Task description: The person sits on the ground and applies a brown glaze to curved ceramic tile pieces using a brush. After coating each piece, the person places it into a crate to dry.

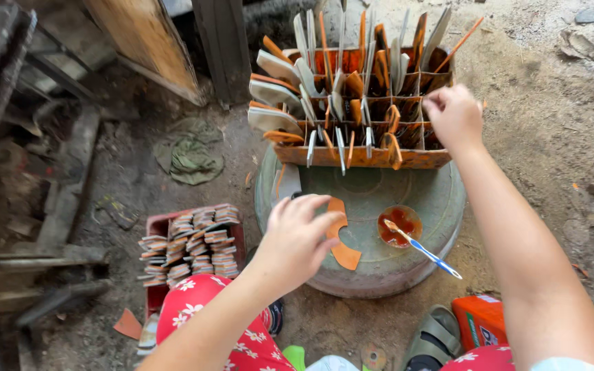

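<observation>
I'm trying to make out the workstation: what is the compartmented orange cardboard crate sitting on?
The compartmented orange cardboard crate rests on the far edge of a round upturned grey-green basin. The rim beneath it is covered. The right hand reaches into the crate.

Your left hand (295, 237) and right hand (454, 117) are bare, with no gloves, rings or watch showing, and both forearms are uncovered. You wear red trousers (204, 302) printed with small white flowers, seen at both knees. A pale light edge of your top (558, 364) shows at the bottom right.
</observation>
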